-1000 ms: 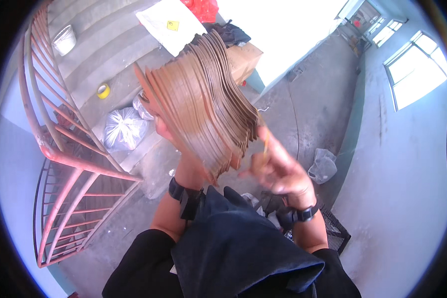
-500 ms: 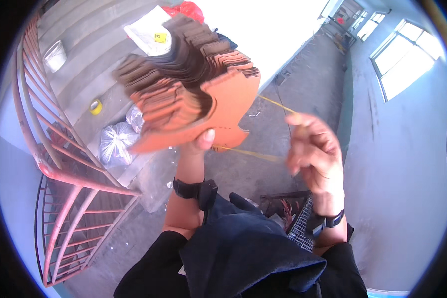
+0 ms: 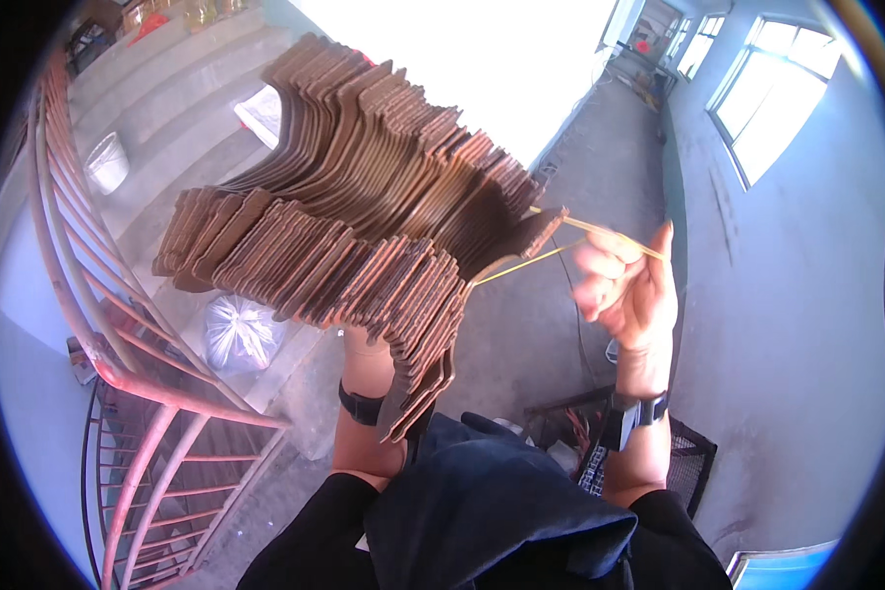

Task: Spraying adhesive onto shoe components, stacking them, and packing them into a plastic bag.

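Note:
A thick stack of curved, notched flat pieces (image 3: 364,187), brown along their edges and looking like cut cardboard, is held up in front of me. My left hand (image 3: 366,342) supports it from below, its fingers hidden behind the pieces. To the right of the stack, my right hand (image 3: 627,290) has its fingers curled and pulls a thin yellow rubber band (image 3: 521,265). Two taut strands run from the stack's right end to these fingers. One end piece tilts outward beside the band.
Red railings (image 3: 152,393) stand on the left, by concrete steps (image 3: 182,93) with a white bucket (image 3: 107,162). A tied plastic bag (image 3: 241,332) lies below the stack. A dark mesh crate (image 3: 693,457) stands by my right forearm, near the pale wall (image 3: 787,324).
The stack has turned in my left hand, so its brown edges show instead of the orange end face. My right hand has moved slightly, still pulling the rubber band.

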`<control>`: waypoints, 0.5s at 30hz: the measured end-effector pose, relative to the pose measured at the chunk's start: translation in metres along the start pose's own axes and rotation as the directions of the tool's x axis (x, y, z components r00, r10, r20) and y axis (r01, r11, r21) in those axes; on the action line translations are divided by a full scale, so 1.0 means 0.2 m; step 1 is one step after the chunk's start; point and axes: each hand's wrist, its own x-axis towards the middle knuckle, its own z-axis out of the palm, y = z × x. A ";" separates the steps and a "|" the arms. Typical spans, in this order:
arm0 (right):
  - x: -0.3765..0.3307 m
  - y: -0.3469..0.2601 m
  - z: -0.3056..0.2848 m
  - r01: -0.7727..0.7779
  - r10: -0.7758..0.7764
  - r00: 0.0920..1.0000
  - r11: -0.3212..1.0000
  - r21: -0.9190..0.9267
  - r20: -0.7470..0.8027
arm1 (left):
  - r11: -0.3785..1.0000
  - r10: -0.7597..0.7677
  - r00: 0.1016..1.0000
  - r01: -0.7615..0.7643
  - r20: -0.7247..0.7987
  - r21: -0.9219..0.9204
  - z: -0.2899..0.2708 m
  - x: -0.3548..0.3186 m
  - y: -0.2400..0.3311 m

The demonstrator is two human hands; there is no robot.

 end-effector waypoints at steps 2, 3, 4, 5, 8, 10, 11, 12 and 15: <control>0.00 0.06 0.06 0.197 -0.188 0.975 0.978 0.068 -0.119 | 0.983 0.081 0.997 -0.080 0.001 0.164 0.01 0.00 0.02; -0.01 0.10 0.05 0.195 -0.187 0.976 0.978 0.070 -0.113 | 0.960 0.115 0.993 -0.113 0.006 0.255 0.03 0.04 0.02; -0.02 0.16 0.00 0.260 -0.278 0.954 0.954 -0.150 -0.115 | 0.928 0.148 0.989 -0.144 0.015 0.343 0.14 0.14 -0.04; -0.03 0.20 -0.01 0.308 -0.360 0.928 0.883 -0.354 -0.093 | 0.882 0.179 0.983 -0.174 0.029 0.438 0.11 0.14 -0.04; -0.05 0.28 0.11 0.234 -0.426 0.904 0.575 -0.784 -0.043 | 0.918 0.187 0.976 -0.215 0.113 0.334 0.13 0.25 -0.05; 0.02 0.21 0.27 0.148 -0.356 0.934 0.386 -0.911 0.000 | 0.939 0.203 0.955 -0.252 0.217 0.232 0.10 0.31 -0.05; 0.07 0.19 0.31 0.061 -0.264 0.965 0.168 -0.984 0.015 | 0.948 0.212 0.938 -0.265 0.274 0.176 0.06 0.31 -0.04; 0.14 0.18 0.32 0.052 -0.241 0.971 0.181 -0.982 0.007 | 0.954 0.223 0.917 -0.275 0.332 0.119 0.01 0.30 -0.02; 0.28 0.09 0.34 0.038 -0.131 0.991 0.185 -0.982 0.014 | 0.958 0.273 0.831 -0.279 0.484 -0.062 -0.19 0.25 -0.02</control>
